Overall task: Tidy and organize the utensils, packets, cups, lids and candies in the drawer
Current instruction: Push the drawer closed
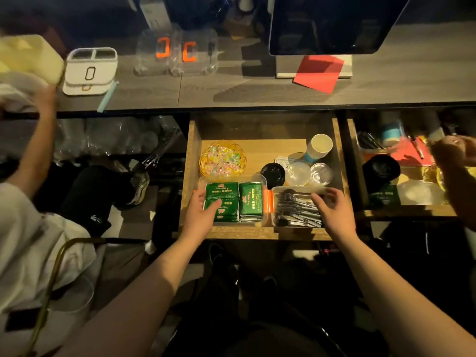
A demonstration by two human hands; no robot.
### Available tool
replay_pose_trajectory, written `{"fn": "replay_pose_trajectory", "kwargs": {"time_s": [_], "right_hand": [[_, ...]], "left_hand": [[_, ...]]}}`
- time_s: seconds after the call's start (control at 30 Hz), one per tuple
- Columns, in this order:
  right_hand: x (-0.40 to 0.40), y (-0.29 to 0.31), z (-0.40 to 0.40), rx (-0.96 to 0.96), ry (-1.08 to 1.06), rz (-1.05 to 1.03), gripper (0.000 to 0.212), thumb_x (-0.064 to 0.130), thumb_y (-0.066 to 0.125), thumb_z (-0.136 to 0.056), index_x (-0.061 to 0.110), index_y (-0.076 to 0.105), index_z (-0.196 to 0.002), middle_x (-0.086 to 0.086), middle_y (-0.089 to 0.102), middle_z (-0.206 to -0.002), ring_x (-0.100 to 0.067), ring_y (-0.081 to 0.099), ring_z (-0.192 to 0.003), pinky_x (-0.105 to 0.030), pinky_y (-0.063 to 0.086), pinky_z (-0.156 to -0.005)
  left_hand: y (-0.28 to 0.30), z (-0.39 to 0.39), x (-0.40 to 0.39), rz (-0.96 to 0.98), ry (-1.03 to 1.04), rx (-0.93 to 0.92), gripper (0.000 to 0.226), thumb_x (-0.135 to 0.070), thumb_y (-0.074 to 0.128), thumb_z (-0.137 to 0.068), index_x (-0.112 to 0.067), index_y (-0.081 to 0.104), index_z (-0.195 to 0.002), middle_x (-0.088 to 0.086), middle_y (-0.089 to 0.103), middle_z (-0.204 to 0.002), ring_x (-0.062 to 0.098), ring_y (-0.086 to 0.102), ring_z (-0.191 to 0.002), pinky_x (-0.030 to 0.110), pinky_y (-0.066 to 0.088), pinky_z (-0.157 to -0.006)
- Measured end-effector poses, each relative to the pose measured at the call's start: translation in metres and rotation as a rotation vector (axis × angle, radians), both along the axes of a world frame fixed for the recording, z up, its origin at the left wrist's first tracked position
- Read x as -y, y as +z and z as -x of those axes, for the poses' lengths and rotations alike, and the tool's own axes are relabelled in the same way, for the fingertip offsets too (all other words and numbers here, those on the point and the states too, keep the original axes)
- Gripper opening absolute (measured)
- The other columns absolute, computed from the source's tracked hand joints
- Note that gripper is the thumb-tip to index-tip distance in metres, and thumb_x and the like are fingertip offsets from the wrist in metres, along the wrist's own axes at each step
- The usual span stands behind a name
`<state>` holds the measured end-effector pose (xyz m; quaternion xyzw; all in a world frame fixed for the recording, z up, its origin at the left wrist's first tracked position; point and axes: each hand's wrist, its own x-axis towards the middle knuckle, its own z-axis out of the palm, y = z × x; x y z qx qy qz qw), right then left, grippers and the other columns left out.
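Open wooden drawer [260, 234] under the desk [231, 96]. Near left corner: clear plastic box [262, 180] with an orange clip, holding two stacks of green packets [251, 202]. Left hand [202, 215] grips the left side of this box, thumb lying over the top packets, fingers curled round the box edge. Just right of it, touching or nearly so: a second clear tray [277, 191] filled with dark utensils [296, 208]. Right hand [332, 211] sits at the tray's right side, fingers bent over the far rim and thumb toward the utensils; whether it actually grips the tray, cannot tell. Far left of the drawer: yellow wicker basket [206, 170] of pastel candies [223, 159]. Behind the tray: black lid [273, 174], clear lid [298, 173], clear cup [321, 173]. Far right: paper cup [319, 148] tilted on its side. On the desk: white organiser [90, 70], red paper [319, 73], monitor [332, 24]. Another person's hands at far left and far right edges.
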<state>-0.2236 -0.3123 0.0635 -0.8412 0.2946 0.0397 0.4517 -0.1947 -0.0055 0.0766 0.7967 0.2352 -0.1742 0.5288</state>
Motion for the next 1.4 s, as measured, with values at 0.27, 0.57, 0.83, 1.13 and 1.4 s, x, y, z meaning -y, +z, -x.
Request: {"fn": "replay_pose_trajectory", "kwargs": {"time_s": [0.27,0.57,0.83,1.13,1.4], "right_hand": [[0.003,-0.045,0.078,-0.226,-0.294,0.205,0.086,0.049,0.077,-0.077,0.005,0.039,-0.14,-0.022,0.042,-0.143,-0.04,0.034,-0.136,-0.052,0.034,-0.11],[-0.012,-0.074,0.064,-0.329,-0.692,-0.543,0.058,0.032,0.072,-0.088,0.001,0.049,-0.131,-0.016,0.06,-0.112,-0.031,0.065,-0.096,-0.041,0.058,-0.078],[-0.016,-0.082,0.044,-0.304,-0.671,-0.595,0.033,-0.012,0.04,-0.097,-0.005,0.049,-0.129,-0.029,0.057,-0.124,-0.037,0.062,-0.095,-0.044,0.052,-0.084],[0.002,-0.085,0.0,-0.298,-0.726,-0.659,0.037,0.002,0.044,-0.102,-0.005,0.04,-0.138,-0.028,0.058,-0.124,-0.032,0.065,-0.094,-0.038,0.053,-0.081],[0.016,-0.08,-0.059,-0.278,-0.735,-0.518,0.03,0.008,0.045,-0.103,-0.003,0.056,-0.128,-0.019,0.067,-0.12,-0.03,0.066,-0.11,-0.039,0.04,-0.084]], "left_hand": [[-0.042,0.079,-0.01,-0.279,0.344,-0.154,0.083,-0.03,0.078,-0.085,-0.013,0.032,-0.152,0.015,0.028,-0.155,0.034,0.034,-0.141,0.046,0.035,-0.112],[-0.082,0.066,-0.009,0.575,0.742,-0.41,0.053,-0.01,0.057,-0.101,-0.008,0.036,-0.15,0.028,0.036,-0.151,0.041,0.054,-0.126,0.043,0.053,-0.092],[-0.103,0.045,-0.013,0.492,0.792,-0.389,0.061,0.009,0.052,-0.098,-0.001,0.027,-0.153,0.031,0.056,-0.132,0.036,0.067,-0.101,0.036,0.064,-0.07],[-0.101,-0.002,-0.014,0.441,0.762,-0.363,0.058,0.011,0.05,-0.098,-0.002,0.032,-0.151,0.026,0.064,-0.115,0.03,0.071,-0.09,0.033,0.064,-0.07],[-0.104,-0.067,-0.016,0.48,0.694,-0.382,0.043,0.005,0.045,-0.102,0.005,0.038,-0.145,0.029,0.063,-0.116,0.029,0.07,-0.084,0.034,0.059,-0.079]]}}
